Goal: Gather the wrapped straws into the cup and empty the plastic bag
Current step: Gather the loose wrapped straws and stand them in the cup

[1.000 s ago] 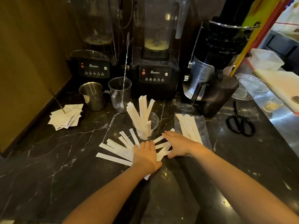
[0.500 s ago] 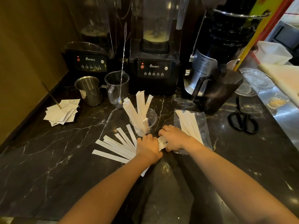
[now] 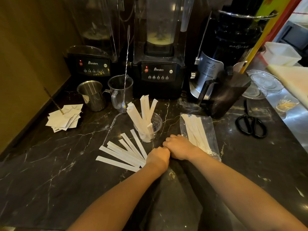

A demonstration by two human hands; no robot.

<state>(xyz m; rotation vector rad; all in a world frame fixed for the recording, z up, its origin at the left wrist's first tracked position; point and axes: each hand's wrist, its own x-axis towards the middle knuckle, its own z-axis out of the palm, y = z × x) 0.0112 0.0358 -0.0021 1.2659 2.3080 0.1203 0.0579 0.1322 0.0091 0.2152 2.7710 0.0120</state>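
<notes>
A clear plastic cup (image 3: pixel 156 121) stands mid-counter with several white wrapped straws (image 3: pixel 143 112) leaning in it. More wrapped straws (image 3: pixel 123 152) lie fanned on the dark marble to its lower left. A clear plastic bag (image 3: pixel 208 130) with several straws inside lies to the right of the cup. My left hand (image 3: pixel 158 157) is closed over the near ends of the fanned straws. My right hand (image 3: pixel 180 146) is a fist pressed against it, with the straws it gathered hidden inside, its wrist over the bag's near end.
Two black blenders (image 3: pixel 158 70) and a juicer (image 3: pixel 221 64) line the back. A steel pitcher (image 3: pixel 92 95), a clear measuring cup (image 3: pixel 120 94) with a long spoon, a pile of paper slips (image 3: pixel 65 120), and black scissors (image 3: pixel 251 125) sit around the work spot.
Both hands went from flat and spread over the straws to closed fists meeting together. The straws that lay under my right hand have been swept up out of sight.
</notes>
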